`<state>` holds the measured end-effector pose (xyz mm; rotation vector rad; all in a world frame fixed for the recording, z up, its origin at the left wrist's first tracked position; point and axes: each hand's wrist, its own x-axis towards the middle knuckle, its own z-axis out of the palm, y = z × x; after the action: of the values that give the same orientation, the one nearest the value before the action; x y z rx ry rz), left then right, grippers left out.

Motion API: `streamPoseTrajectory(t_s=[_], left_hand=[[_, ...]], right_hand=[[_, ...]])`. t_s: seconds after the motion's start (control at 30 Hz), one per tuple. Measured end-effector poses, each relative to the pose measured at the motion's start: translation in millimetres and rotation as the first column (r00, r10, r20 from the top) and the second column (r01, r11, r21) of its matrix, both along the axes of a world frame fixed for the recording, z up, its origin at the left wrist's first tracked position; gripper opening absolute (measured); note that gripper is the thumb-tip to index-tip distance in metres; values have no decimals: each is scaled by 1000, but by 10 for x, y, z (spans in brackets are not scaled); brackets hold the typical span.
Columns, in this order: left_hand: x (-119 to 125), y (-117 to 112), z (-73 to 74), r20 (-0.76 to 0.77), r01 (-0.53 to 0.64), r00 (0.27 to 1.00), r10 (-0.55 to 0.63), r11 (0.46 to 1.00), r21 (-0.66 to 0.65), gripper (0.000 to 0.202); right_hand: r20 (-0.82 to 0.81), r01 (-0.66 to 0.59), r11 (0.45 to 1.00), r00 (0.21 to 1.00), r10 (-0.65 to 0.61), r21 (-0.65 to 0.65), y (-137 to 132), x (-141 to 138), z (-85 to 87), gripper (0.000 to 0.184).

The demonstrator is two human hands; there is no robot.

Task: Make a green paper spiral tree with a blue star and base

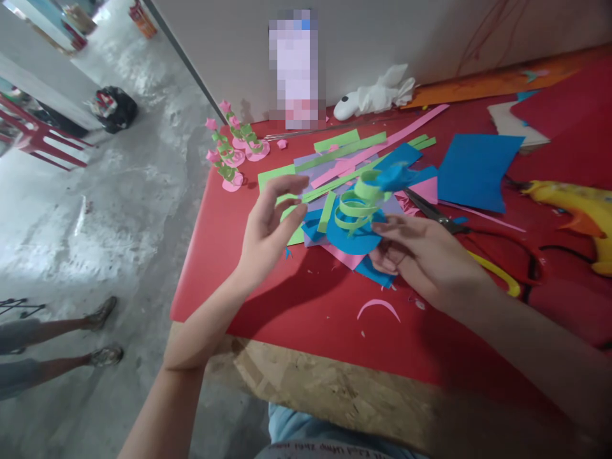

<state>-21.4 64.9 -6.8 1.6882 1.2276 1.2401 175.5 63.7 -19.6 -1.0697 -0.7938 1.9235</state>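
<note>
My right hand pinches the edge of a paper flower by its round blue base. A pale green paper strip coils up from that base, with a blue folded piece at its top. To the left, my left hand is raised with its fingers curved apart and nothing between them. Beneath the hands lie green paper strips, a long pink strip and sheets of purple paper. Scissors with red and yellow handles rest partly behind my right hand.
Finished pink paper flowers stand at the table's left corner. A blue sheet and a yellow glue gun lie on the right. A white roll of tissue sits by the wall. Another person's legs show at lower left.
</note>
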Motion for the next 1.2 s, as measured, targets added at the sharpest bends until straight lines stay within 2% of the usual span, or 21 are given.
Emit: streamPoseTrajectory(t_s=[0.07,0.13,0.2,0.33,0.57,0.77,0.9,1.03,1.2], left_hand=[[-12,47,-25,80,86,994,-71,975,-203,15],[-12,83,-43,180,245,965,-189,892,-379,22],[2,98,-52,285,374,921,-267,813,-447,30],[50,87,-54,434,475,856,-281,757,-448,36],[127,74,-100,562,519,801,-206,707,-481,30],[144,75,-178,560,499,810,-175,709,-499,29],[140,76,-212,546,498,820,-174,687,-529,33],[127,79,-233,572,535,797,-194,666,-520,32],[122,70,-225,610,579,765,-206,635,-512,31]], right_hand=[[1,9,1000,1000,-9,-7,7,19,1,34],[4,-10,1000,1000,10,-15,15,43,13,27],[6,-50,998,999,50,-31,22,62,30,22],[-1,-101,993,995,101,-56,28,69,41,21],[-4,-119,990,993,119,-72,18,60,9,27],[-1,-134,989,991,134,-57,17,38,74,33],[-15,-142,989,990,142,-42,16,25,104,35],[-4,-141,990,990,141,-31,11,25,111,39],[41,-136,991,990,136,-6,-1,19,87,35]])
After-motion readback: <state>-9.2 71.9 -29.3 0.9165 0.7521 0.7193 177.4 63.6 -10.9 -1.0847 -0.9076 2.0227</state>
